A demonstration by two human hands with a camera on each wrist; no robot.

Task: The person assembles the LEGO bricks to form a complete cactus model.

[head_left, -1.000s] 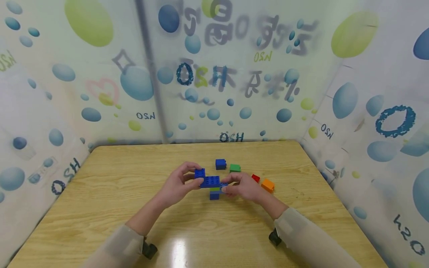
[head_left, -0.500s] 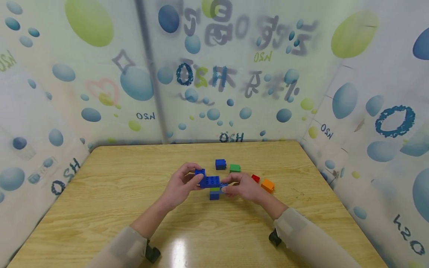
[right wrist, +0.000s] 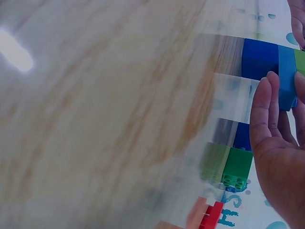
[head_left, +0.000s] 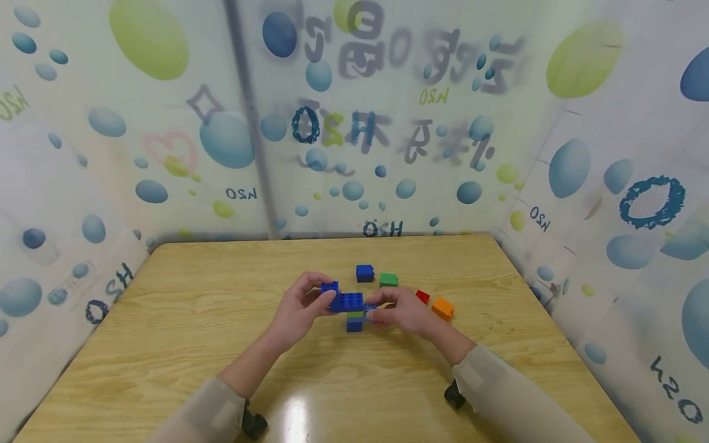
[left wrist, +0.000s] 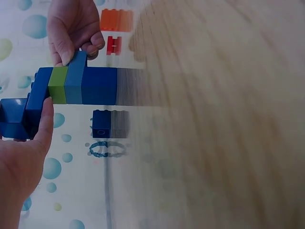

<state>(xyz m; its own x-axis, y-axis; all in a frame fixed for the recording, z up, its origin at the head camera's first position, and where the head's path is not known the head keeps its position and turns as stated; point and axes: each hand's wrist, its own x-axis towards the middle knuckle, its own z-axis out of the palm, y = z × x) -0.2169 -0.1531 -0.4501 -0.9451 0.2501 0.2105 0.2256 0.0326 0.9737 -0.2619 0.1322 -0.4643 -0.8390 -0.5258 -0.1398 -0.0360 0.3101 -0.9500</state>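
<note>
A stack of toy building bricks stands upright in the middle of the table. Its base is a dark blue brick (left wrist: 99, 86), with a lighter blue brick (left wrist: 75, 81) above, then a lime green brick (left wrist: 57, 85). A long dark blue brick (head_left: 351, 301) lies across the top, jutting left. On that left end sits a smaller blue brick (head_left: 330, 287). My left hand (head_left: 296, 315) pinches this smaller brick, its thumb in front; one finger touches the long brick's underside in the left wrist view. My right hand (head_left: 408, 312) pinches the lighter blue brick's right end.
Behind the stack lie a loose blue brick (head_left: 364, 273) and a green brick (head_left: 388, 280). A red brick (head_left: 423, 296) and an orange brick (head_left: 442, 309) lie beyond the right hand. Patterned curtains enclose the wooden table (head_left: 221, 277) at the back and sides.
My left thumb has slid slightly up, from the long brick's end onto the smaller blue brick, and the left forearm has shifted a little right. The right hand and the stack look unmoved.
</note>
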